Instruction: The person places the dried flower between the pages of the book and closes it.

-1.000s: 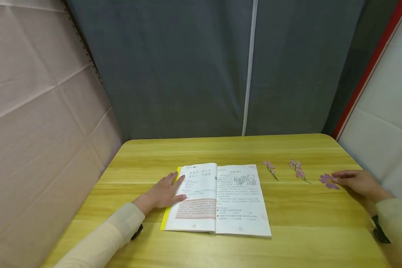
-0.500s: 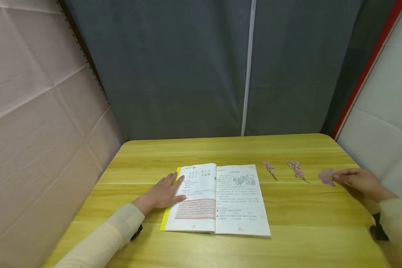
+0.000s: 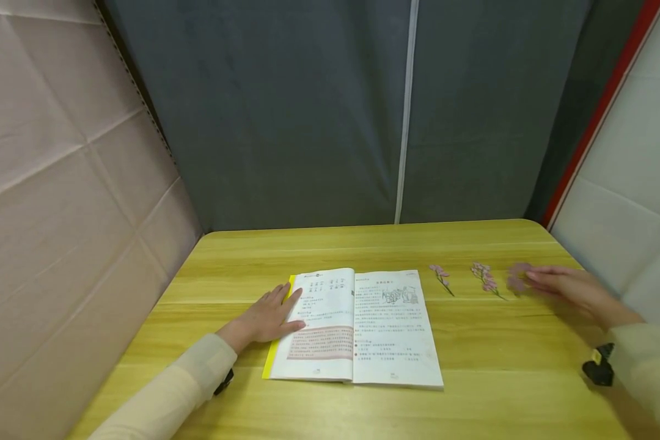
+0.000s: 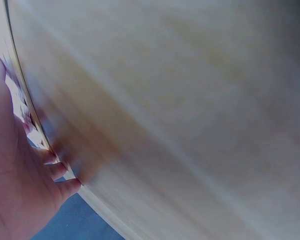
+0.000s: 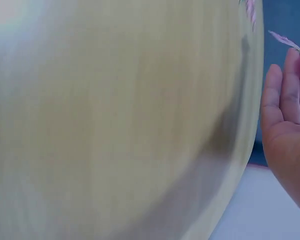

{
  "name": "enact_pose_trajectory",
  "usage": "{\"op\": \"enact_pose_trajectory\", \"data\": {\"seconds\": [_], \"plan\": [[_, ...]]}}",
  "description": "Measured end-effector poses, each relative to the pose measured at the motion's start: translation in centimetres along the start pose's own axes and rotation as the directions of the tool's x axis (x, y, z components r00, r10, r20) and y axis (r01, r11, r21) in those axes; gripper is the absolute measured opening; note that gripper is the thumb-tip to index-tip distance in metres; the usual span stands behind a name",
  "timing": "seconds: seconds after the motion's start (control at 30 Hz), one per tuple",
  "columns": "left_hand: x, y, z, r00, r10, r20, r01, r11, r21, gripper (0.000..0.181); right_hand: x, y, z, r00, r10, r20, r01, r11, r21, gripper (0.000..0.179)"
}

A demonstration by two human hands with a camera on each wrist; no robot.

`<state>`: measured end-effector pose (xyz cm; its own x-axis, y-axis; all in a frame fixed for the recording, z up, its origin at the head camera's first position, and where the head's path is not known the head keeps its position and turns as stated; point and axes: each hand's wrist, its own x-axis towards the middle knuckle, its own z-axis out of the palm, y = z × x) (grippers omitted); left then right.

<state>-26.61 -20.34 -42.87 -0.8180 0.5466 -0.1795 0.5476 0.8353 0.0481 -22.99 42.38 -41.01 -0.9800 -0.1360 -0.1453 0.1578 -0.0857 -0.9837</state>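
An open book (image 3: 393, 330) with a yellow cover edge lies on the wooden table. Spread over its left page, my left hand (image 3: 266, 315) rests with straight fingers; the left wrist view shows that hand (image 4: 20, 160) at the far left. At the right side my right hand (image 3: 580, 293) pinches a flat purple flower (image 3: 517, 278), blurred in the head view. In the right wrist view this flower (image 5: 285, 41) appears above the table, at the fingertips. Two pink flower sprigs, a smaller one (image 3: 442, 278) and a fuller one (image 3: 488, 280), lie between the book and my right hand.
The wooden table (image 3: 242, 250) meets a dark grey curtain (image 3: 286, 122) at its back edge. A pale cloth wall (image 3: 60, 214) borders the left, and a white panel (image 3: 627, 177) with a red strip stands on the right.
My right hand has lifted the purple flower off the table and carried it a little left and away from me, nearer the fuller sprig. The left hand stays on the page.
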Motion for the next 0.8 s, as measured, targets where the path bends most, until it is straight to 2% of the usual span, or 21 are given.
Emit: {"op": "enact_pose_trajectory", "data": {"seconds": [0.17, 0.33, 0.53, 0.8], "plan": [[-0.1, 0.0, 0.1, 1.000, 0.005, -0.012, -0.005, 1.000, 0.006, 0.086, 0.9, -0.7, 2.7, 0.999, -0.020, 0.047, 0.014, 0.992, 0.126, 0.028], [0.0, -0.2, 0.3, 1.000, 0.015, -0.024, -0.015, 1.000, 0.009, 0.087, 2.4, -0.8, 5.3, 0.994, -0.016, 0.106, 0.000, 0.989, 0.148, 0.022], [0.3, -0.3, 0.5, 1.000, 0.006, -0.018, -0.006, 1.000, 0.009, 0.088, 2.9, -1.4, 10.3, 0.993, 0.006, 0.115, -0.028, 0.982, 0.185, 0.022], [0.3, -0.3, 0.6, 1.000, -0.004, -0.008, 0.004, 1.000, 0.001, 0.087, 4.1, -1.3, 16.2, 0.990, 0.049, 0.132, -0.051, 0.999, 0.009, 0.011]]}}
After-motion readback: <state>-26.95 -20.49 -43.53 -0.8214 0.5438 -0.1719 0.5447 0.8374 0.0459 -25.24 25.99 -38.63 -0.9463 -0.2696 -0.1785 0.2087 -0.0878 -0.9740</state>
